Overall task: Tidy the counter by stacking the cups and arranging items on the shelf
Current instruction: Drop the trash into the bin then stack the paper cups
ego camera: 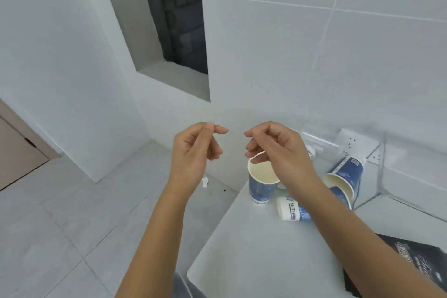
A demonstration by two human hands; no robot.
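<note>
White counter point(242, 244) holds paper cups point(262, 184), black packet point(411, 266).

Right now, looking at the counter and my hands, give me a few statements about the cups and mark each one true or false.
1. One blue paper cup stands upright on the counter. True.
2. The left hand holds a cup. False: it is raised and empty, fingers loosely curled.
3. At least two cups lie tipped on their sides. True.
4. All the cups are stacked into one tower. False: they lie scattered, upright cup apart.
5. The right hand is above the upright cup's rim. True.
6. A red book lies on the counter. False: the flat item there is black.
</note>
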